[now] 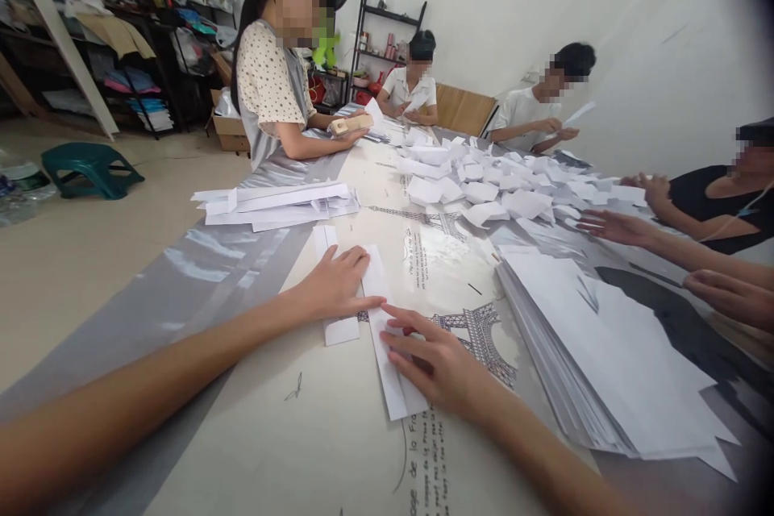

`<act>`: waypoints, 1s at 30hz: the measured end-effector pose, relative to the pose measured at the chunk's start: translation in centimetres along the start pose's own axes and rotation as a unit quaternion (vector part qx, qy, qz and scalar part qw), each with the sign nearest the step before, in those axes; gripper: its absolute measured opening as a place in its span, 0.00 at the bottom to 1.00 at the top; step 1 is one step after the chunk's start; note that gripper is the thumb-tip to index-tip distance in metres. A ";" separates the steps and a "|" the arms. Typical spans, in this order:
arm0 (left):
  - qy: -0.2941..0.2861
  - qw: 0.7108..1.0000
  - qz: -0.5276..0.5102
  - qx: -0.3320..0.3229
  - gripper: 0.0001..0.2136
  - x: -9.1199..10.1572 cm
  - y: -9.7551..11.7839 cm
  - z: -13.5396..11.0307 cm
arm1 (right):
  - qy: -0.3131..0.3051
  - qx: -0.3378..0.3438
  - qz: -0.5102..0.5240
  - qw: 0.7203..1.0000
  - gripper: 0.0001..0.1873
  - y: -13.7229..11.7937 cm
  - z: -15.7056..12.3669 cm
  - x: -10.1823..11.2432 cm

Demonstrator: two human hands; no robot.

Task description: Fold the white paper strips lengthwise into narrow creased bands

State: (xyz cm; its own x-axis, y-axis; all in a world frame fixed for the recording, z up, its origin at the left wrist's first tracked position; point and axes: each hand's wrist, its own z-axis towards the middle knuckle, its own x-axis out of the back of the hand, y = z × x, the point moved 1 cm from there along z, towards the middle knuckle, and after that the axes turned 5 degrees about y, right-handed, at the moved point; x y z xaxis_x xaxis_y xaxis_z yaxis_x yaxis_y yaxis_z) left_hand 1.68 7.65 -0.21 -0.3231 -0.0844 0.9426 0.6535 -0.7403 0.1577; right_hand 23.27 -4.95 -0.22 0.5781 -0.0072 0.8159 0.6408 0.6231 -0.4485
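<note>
A folded strip of white paper (385, 347) lies lengthwise on the table in front of me. My left hand (332, 282) rests flat across its upper part, fingers stretched out and thumb reaching towards the strip's middle. On the strip's right edge lie the spread, slightly bent fingers of my right hand (444, 359), close to the left thumb. A second folded paper piece (342, 330) sits just left of the strip, partly hidden under my left hand. To the right is a thick stack of white paper sheets (580, 339).
Flat paper strips (275, 205) are piled at the left edge of the table (254, 427). Many loose folded papers (484, 177) cover its far right half. Several people sit or stand around it, one holding a wooden block (351, 126). A green stool (90, 168) stands on the floor.
</note>
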 end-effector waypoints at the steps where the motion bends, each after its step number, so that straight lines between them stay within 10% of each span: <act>1: -0.003 1.000 0.001 0.001 0.34 0.0 0.1 0.0 | 0.003 0.002 0.001 1.000 0.15 0.0 0.0 -0.1; 30: -0.059 0.997 -0.045 -0.005 0.44 0.2 -0.6 -0.4 | 0.034 0.081 -0.055 0.995 0.18 -0.5 0.0 0.1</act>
State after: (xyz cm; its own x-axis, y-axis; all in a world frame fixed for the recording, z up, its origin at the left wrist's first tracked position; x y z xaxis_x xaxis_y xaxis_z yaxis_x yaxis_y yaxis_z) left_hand 0.92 7.83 -0.28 -0.2962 0.0615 0.9532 0.6185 -0.7481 0.2405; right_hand 23.05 -5.27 0.09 0.5454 -0.1329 0.8276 0.6161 0.7330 -0.2883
